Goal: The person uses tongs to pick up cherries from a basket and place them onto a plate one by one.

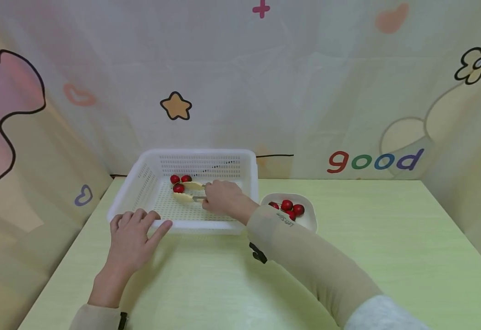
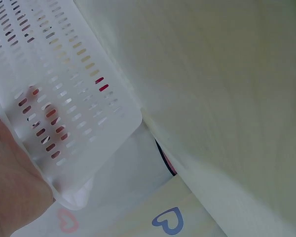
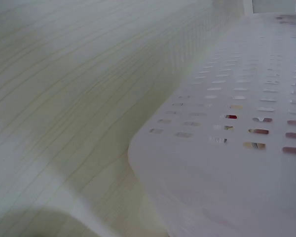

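My right hand (image 1: 223, 197) grips a pair of tongs (image 1: 184, 197) with cream-coloured tips, reaching into a white perforated basket (image 1: 211, 225). The tong tips stand apart, right at a red cherry (image 1: 179, 188). Two more cherries (image 1: 174, 179) lie just behind it on the basket floor. At the basket's front left corner, my left hand (image 1: 130, 240) holds the rim, fingers hooked over it and thumb along it. In the left wrist view its fingers show through the slots of the basket wall (image 2: 108, 121). The right wrist view has mostly the basket's outer wall (image 3: 187, 163).
To the right of the basket stands a small white dish (image 1: 311, 220) with several cherries (image 1: 287, 205), partly hidden by my right forearm. Both stand on a pale green wood-grain table (image 1: 380, 229). A printed curtain (image 1: 232, 82) hangs behind and at the sides.
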The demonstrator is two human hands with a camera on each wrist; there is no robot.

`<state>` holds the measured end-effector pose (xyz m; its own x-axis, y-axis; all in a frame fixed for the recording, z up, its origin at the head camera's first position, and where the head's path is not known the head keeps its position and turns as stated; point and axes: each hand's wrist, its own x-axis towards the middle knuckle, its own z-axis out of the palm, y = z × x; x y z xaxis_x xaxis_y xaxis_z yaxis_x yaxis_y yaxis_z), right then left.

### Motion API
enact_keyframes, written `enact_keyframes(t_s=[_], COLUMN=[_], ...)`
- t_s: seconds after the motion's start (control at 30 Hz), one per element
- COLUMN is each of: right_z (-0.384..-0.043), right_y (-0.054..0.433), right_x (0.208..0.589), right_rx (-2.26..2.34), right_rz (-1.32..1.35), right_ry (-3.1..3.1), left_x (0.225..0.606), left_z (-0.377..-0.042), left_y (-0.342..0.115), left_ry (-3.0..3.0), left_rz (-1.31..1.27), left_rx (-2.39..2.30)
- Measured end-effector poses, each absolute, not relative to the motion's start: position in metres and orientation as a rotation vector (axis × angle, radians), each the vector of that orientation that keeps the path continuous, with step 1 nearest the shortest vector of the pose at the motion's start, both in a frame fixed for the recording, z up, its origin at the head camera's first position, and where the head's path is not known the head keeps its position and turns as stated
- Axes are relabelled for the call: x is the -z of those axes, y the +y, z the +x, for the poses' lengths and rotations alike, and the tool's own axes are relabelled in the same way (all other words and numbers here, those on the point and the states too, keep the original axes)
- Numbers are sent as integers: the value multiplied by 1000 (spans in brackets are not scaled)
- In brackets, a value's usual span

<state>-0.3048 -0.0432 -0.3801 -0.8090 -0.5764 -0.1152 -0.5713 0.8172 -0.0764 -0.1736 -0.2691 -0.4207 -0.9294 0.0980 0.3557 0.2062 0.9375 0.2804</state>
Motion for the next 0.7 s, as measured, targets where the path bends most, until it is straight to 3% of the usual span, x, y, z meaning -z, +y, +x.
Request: enact_keyframes(t_s=[0.7], right_z=[-300], right_y=[-38], right_x=[371], right_rx=[-48], right_rz=[-961], right_ry=[2898], left_x=[418], left_z=[-173], left_y=[-269], left_ry=[-2777], left_rz=[-216], left_rx=[449])
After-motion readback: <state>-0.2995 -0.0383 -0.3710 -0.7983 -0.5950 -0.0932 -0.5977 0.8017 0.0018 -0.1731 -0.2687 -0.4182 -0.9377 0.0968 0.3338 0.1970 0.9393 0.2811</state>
